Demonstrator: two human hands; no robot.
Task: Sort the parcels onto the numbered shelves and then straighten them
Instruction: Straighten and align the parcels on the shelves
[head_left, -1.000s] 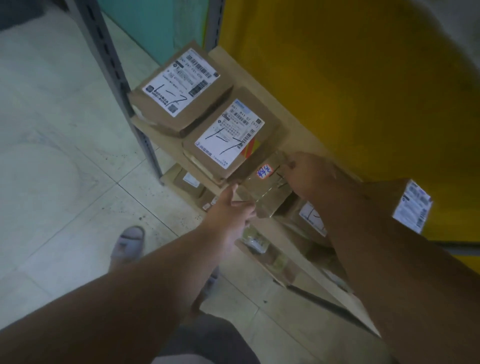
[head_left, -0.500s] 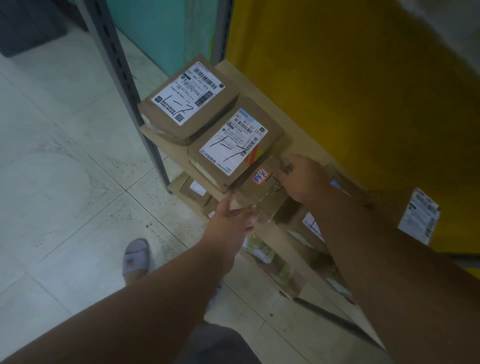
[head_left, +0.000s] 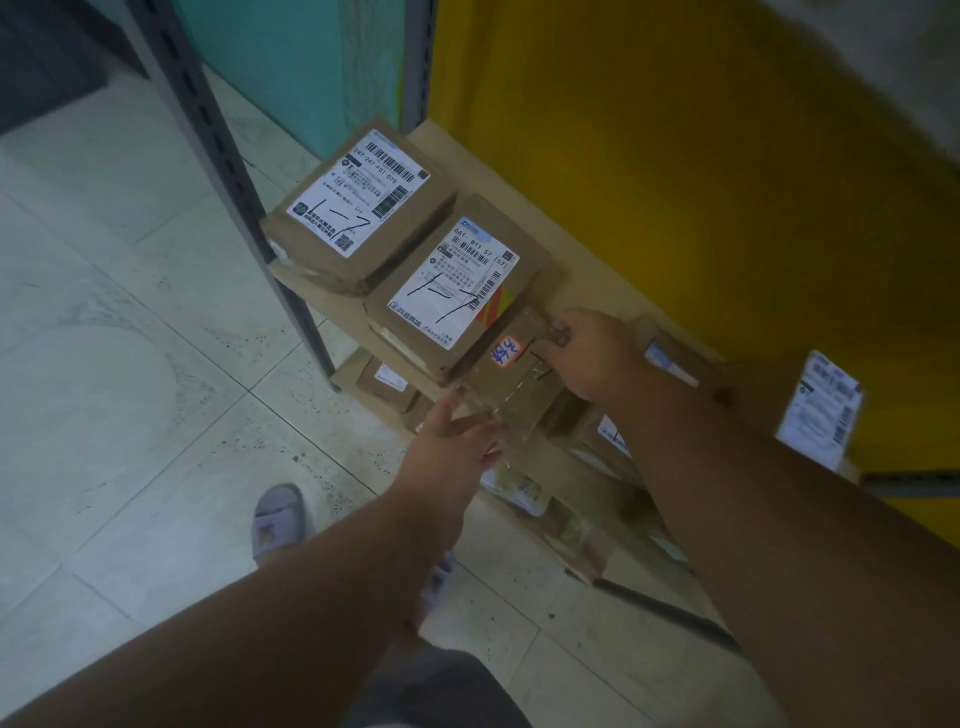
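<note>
Your right hand (head_left: 589, 358) grips the small parcel's (head_left: 511, 376) far end; your left hand (head_left: 457, 436) steadies its near edge, fingers straight. Next, square it beside the "1-7" parcel (head_left: 457, 291).

Dim, murky light; soft wide-angle edges

The parcels (head_left: 363, 218) are matt brown cardboard with smooth white paper labels (head_left: 358, 192); the small parcel (head_left: 511, 374) carries glossy clear tape. The shelf (head_left: 587, 270) board looks like plain cardboard, its upright post (head_left: 218, 156) grey painted metal. The floor (head_left: 104, 364) is smooth, speckled tile.
</note>
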